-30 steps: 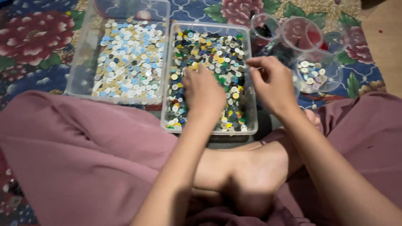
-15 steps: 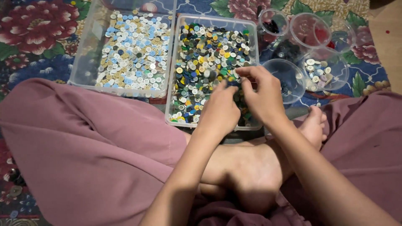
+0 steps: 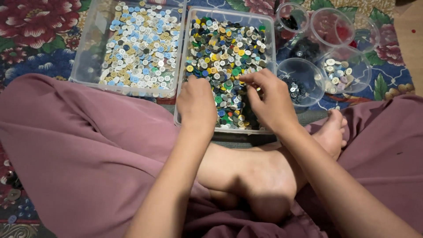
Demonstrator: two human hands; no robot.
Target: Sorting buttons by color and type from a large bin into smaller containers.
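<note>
Seated cross-legged on a floral floor mat (image 3: 31, 26); two clear trays and several clear cups set out just beyond the knees.

Left hand (image 3: 197, 103): curled loosely, knuckles up, resting on the near-left part of the mixed-button tray (image 3: 183, 75). Fingertips hidden under the hand; cannot tell whether it holds a button.

Right hand (image 3: 269, 99): over the near-right part of the same tray, thumb and forefinger drawn together in a pinch at the button layer. Whether a button sits in the pinch is too small to tell.

Mixed buttons (image 3: 224, 53) (yellow, green, blue, dark, white) fill that tray almost edge to edge.

Left tray (image 3: 83, 66): mostly pale buttons — white, cream, light blue.

Right of the trays: cup of dark buttons (image 3: 304, 88), cup of pale buttons (image 3: 341, 72), red-tinted cup (image 3: 332, 26) and a cup with black pieces (image 3: 291, 20) farther off.

Judgement: sorting is early to midway. Cups hold only thin layers; the mixed tray is still nearly full, so most remains.
</note>
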